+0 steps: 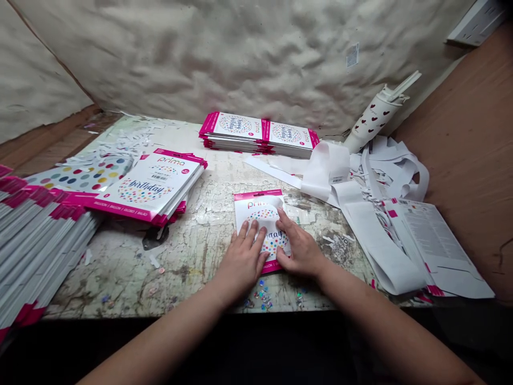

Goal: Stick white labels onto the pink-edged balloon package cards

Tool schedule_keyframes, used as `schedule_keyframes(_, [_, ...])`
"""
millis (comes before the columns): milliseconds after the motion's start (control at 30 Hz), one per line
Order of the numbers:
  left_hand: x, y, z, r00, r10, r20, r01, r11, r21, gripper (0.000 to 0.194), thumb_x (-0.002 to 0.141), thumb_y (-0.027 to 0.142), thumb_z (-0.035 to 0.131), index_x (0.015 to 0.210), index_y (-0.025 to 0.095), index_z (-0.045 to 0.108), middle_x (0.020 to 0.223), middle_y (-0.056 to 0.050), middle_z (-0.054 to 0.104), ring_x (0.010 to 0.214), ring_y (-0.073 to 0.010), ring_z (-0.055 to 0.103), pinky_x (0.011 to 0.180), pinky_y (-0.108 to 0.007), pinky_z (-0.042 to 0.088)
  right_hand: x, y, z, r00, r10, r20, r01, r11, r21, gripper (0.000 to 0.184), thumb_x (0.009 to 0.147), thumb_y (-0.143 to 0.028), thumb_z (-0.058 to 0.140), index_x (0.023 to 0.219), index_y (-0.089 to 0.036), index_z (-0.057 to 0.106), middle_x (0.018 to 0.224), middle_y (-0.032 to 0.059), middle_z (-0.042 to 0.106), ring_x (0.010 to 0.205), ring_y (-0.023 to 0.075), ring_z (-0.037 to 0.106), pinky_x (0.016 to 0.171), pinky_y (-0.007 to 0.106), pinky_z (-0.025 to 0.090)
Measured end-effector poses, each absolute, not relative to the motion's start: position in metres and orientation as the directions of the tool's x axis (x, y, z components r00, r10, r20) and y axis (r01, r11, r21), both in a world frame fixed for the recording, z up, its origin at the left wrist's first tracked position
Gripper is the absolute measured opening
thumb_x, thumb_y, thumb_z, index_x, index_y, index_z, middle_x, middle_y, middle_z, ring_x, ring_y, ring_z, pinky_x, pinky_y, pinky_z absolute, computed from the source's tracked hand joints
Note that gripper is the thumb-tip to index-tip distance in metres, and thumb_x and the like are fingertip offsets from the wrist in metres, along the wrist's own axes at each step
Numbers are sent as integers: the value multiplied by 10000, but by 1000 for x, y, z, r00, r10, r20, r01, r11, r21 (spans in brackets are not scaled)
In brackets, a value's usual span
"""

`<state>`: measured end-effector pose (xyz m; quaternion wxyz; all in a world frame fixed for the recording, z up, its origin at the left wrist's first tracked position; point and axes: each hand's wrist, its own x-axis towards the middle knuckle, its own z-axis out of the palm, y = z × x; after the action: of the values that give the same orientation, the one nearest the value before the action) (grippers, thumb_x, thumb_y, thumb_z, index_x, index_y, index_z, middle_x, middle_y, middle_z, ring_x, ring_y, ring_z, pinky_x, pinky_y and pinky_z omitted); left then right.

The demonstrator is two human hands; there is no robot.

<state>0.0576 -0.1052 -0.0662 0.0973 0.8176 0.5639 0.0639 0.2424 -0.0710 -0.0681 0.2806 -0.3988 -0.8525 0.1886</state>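
A small white-and-pink "prima" birthday balloon packet (pixel 260 211) lies on the worn, paint-stained tabletop (pixel 192 267), with coloured dots on its front. My left hand (pixel 242 262) presses on its lower left part, fingers spread. My right hand (pixel 298 248) is on its right side, with the fingers reaching over the front and hiding part of the printed word. The packet's lower middle shows between my hands. Small shiny confetti pieces (pixel 260 297) lie just below my hands.
Packet stacks stand at the far left (pixel 40 235), left of centre (pixel 160 184) and back centre (pixel 258 135). White paper strips (pixel 380 214), a printed sheet (pixel 436 246) and a heart-patterned tube (pixel 374 120) lie right. Padded wall behind.
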Motion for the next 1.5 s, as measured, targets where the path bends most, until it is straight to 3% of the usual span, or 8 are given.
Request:
schedule_keyframes(267, [59,-106,-58,346,938,-17,917,-334,218,512,907,425,359,1388,250,366,1483,-172,280,1367,-358,206,1061,-540,251,249,-40,-31,-276,901,335,480,431,-764,322,764,-317,626,1067,-222,577,1208,91,554,1036,220,556,811,354,490])
schedule_keyframes(367, [59,-106,-60,347,938,-1,913,-338,227,512,906,425,364,1387,251,367,1485,-184,269,1368,-363,196,1067,-532,242,242,-23,-22,-277,959,62,259,137,-956,221,742,-378,655,777,-187,549,747,23,625,585,115,547,513,239,439])
schedule_keyframes(500, [58,-107,-60,338,941,28,902,-332,277,485,905,413,373,1349,225,430,1507,-208,177,1368,-374,182,1069,-517,248,234,-10,-28,-411,825,-389,228,-320,-920,355,612,-392,764,652,-174,486,451,-75,483,347,44,362,356,178,277])
schedule_keyframes(700, [59,-109,-59,333,940,70,891,-338,304,474,909,381,378,1343,200,437,1521,-204,-69,1373,-383,151,1075,-511,236,229,-1,-32,-318,826,-465,398,-329,-856,266,685,-200,706,594,-178,457,397,-81,453,334,53,377,354,180,278])
schedule_keyframes(1033, [59,-106,-54,408,912,-41,889,-386,246,477,898,448,379,1364,347,386,1496,-121,271,1360,-421,169,1022,-602,262,221,-18,-12,-184,977,-108,911,129,-392,280,817,-341,580,1030,-160,594,959,121,654,901,256,599,774,368,454])
schedule_keyframes(1167, [59,-107,-52,416,907,-66,883,-385,269,477,887,468,395,1323,287,465,1495,-139,263,1369,-418,131,1043,-598,231,218,-57,-24,-468,877,-110,844,408,-348,503,931,-521,276,1342,-278,435,1479,96,304,1361,305,236,1050,511,249])
schedule_keyframes(1333, [46,-104,-50,442,896,-51,853,-402,333,501,892,477,375,1361,303,402,1516,-109,212,1387,-347,127,1067,-560,232,239,-73,-56,-251,952,-178,944,200,-261,679,914,-568,252,1453,-155,234,1524,136,127,1403,324,46,1079,603,50])
schedule_keyframes(1500, [33,-103,-51,36,999,-26,960,-27,279,700,873,511,369,1356,5,359,1479,-263,181,1385,-361,89,1090,-560,177,253,-74,-66,-189,973,-133,936,137,-325,697,899,-500,341,1414,-33,290,1501,185,184,1401,314,87,1113,552,69])
